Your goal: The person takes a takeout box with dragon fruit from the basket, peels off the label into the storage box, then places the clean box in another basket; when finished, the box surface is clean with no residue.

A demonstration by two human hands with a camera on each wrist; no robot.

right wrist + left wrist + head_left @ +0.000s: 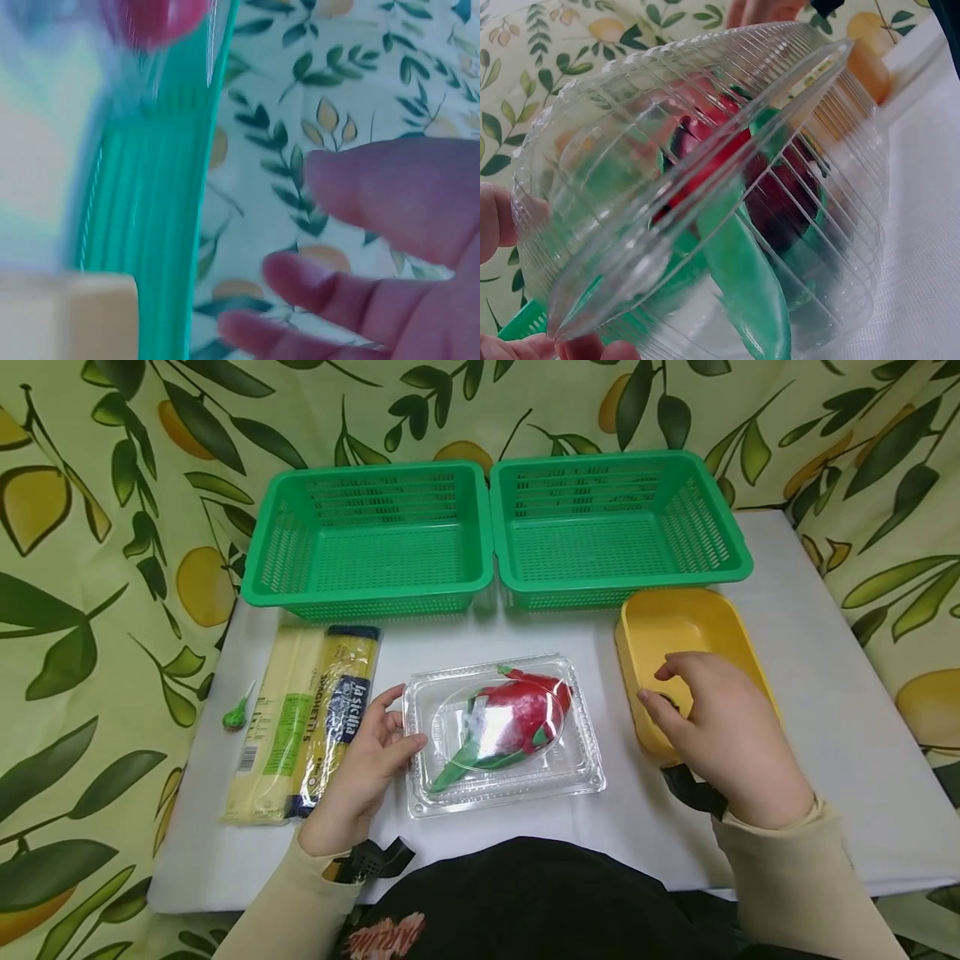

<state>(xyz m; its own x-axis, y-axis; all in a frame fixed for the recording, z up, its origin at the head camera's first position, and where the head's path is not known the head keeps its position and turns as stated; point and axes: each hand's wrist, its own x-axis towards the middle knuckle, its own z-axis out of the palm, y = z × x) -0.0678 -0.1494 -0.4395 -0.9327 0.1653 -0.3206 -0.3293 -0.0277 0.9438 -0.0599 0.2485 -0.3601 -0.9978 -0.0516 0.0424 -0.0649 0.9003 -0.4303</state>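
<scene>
A clear plastic clamshell box stands closed on the white table, turned slightly, with a red dragon fruit with green tips inside. My left hand holds the box at its left edge; in the left wrist view its fingers curl at the rim. Over the yellow bin at the right hovers my right hand, thumb and fingers apart, nothing between them. The right wrist view shows those fingers spread in front of the patterned cloth.
Two green baskets stand side by side at the back. Left of the box lie spaghetti packs, and beside them a small green item with a pale stalk. Leaf-patterned cloth surrounds the table.
</scene>
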